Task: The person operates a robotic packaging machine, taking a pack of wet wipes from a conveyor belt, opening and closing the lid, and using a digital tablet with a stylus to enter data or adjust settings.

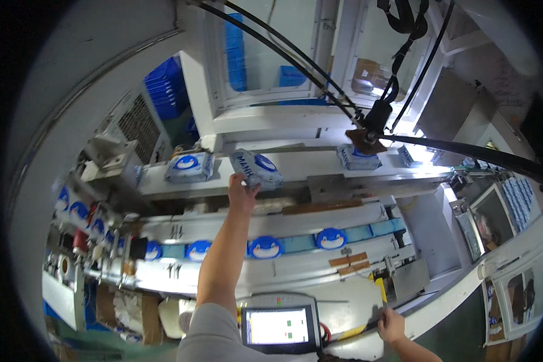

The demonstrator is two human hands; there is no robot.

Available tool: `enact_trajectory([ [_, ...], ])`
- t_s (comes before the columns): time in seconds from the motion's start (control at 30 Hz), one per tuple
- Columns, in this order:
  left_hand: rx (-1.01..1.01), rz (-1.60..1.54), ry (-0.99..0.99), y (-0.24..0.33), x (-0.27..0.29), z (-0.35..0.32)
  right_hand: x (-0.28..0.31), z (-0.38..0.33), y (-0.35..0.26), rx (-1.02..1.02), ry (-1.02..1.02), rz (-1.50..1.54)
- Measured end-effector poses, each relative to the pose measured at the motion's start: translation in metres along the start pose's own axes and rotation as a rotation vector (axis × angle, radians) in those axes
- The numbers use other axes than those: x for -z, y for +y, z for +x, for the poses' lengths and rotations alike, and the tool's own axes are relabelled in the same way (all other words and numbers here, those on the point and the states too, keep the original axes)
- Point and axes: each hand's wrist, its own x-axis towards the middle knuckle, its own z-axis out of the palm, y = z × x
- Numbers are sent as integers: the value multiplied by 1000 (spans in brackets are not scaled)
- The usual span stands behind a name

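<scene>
Silver-blue, the pack (260,168) sits askew at the conveyor's (298,161) near edge, its corner pinched by the left hand (244,192); light pressure should spare the wrap. Whether the right hand (392,326) grips anything, I cannot tell.

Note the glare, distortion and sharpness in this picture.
Head view: strong glare beside the rightmost package of the upper row; head view: the pale frame at left bows with the fisheye and the corners fall to black; head view: the lit screen is bright, its small details unclear, while the tilted package at the left hand looks fairly sharp.
</scene>
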Motion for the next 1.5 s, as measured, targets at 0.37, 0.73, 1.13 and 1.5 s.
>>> enact_trajectory([
  [0.37, -88, -335, -172, 130, -3, -381, 18, -1, -34, 640, 81, 210],
  [0.73, 171, -208, -191, 63, -64, -520, 124, -4, -179, 6, -537, 1571],
  [1.13, 68, 231, -272, -20, -58, -516, 157, -32, -138, 686, 420, 769],
  [1.5, 162, 232, -602, -12, -103, -502, 202, -56, -172, 1198, 476, 147],
])
